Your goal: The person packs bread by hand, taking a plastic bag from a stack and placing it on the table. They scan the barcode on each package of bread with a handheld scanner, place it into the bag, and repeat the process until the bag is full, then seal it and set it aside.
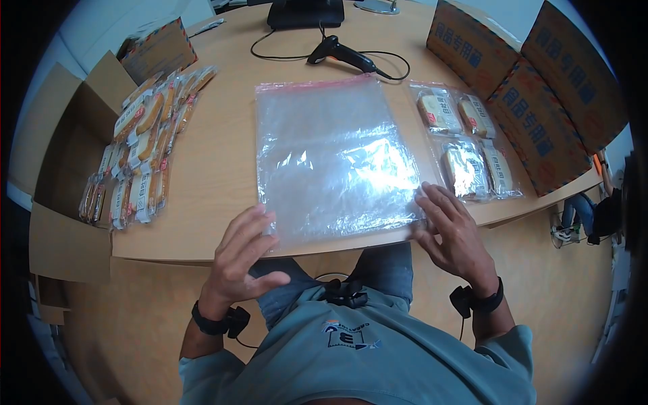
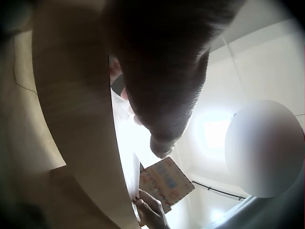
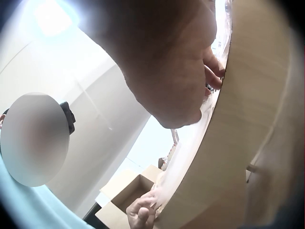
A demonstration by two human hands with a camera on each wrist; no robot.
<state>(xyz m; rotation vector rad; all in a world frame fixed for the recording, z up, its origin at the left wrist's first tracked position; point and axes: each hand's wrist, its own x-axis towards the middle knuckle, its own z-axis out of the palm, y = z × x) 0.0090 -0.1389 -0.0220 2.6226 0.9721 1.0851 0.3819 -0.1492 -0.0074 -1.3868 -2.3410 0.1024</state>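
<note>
A clear plastic bag (image 1: 324, 155) with a pinkish strip along its far edge lies flat on the table in front of the person. At its near left corner is the left hand (image 1: 239, 260), fingers extended and thumb spread, fingertips at the bag's edge. The right hand (image 1: 452, 233) rests its fingers on the near right corner, relaxed and slightly bent. Right of the bag, another clear bag (image 1: 439, 145) holds several wrapped bread pieces (image 1: 466, 169). The wrist views show the left hand (image 2: 162, 86) and right hand (image 3: 162, 71) close to the table edge.
Many wrapped breads (image 1: 145, 148) are piled at the left, beside an open cardboard box (image 1: 67, 148). A black scanner (image 1: 341, 54) with its cable lies behind the bag, near a black stand (image 1: 305, 13). Printed cartons (image 1: 533, 111) stand at the right; another person (image 1: 597, 209) is at far right.
</note>
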